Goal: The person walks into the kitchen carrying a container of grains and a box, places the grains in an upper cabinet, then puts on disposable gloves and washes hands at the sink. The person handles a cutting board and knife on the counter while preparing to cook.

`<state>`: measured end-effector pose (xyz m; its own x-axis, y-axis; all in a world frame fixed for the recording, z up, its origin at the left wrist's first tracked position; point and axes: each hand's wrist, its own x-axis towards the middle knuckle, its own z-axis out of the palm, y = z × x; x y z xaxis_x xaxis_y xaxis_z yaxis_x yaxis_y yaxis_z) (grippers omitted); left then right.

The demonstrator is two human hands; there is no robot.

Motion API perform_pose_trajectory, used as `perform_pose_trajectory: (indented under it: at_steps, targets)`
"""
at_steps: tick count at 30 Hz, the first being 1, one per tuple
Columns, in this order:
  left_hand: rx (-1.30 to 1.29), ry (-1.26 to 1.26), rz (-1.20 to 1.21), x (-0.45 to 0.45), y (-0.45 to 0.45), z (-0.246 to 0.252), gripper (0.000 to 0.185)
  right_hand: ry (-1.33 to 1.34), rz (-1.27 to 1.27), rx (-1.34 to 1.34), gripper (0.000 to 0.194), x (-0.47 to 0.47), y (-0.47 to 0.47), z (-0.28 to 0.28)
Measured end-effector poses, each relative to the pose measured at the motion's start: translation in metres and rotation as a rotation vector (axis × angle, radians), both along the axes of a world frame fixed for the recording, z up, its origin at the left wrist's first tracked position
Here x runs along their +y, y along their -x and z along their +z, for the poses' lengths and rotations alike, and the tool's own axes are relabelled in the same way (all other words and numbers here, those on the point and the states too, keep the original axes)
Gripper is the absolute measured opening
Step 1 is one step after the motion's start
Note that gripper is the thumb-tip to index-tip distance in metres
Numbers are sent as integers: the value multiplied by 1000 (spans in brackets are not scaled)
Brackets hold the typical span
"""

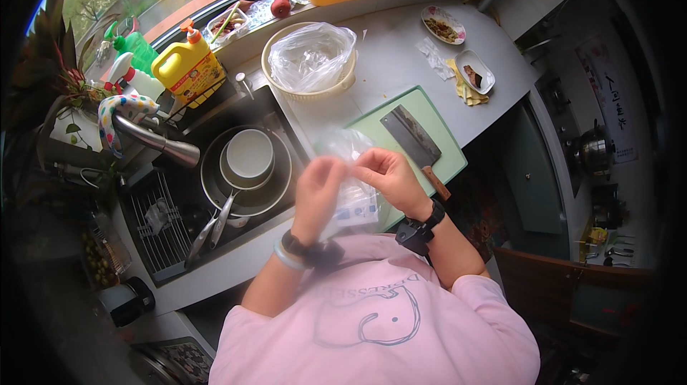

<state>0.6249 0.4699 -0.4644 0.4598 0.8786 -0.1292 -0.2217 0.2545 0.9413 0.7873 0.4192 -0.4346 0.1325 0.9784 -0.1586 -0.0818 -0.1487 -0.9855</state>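
Both hands are raised close together over the near edge of the counter, fingertips pinched on a clear plastic bag (357, 200). My left hand (320, 184), blurred, grips the bag's upper part from the left. On the right, my right hand (389, 173) pinches it between thumb and fingers. The bag hangs down towards the pink shirt; a white and blue printed packet shows in or behind it, I cannot tell which. Beyond the hands, a green cutting board (453, 149) carries a cleaver (412, 135) with a wooden handle, lying right of my right hand.
The sink at left holds a pan (282, 192) with stacked bowls (250, 153); a faucet (180, 151) reaches over it. A beige basket (343, 84) lined with a plastic bag stands behind. Two food dishes, an oval plate (459, 31) and a white dish (485, 71), sit at the back right.
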Motion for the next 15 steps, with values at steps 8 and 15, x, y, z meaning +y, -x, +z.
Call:
perform_pose_trajectory:
  at_steps: [8, 15]
  targets:
    - [61, -30, -77, 3, 5, -5, 16, 16, 1, -40, 9, -2, 0, -8]
    - [-282, 299, 21, 3, 9, -19, 6, 40, -136, 175, 2, -1, -17, -19]
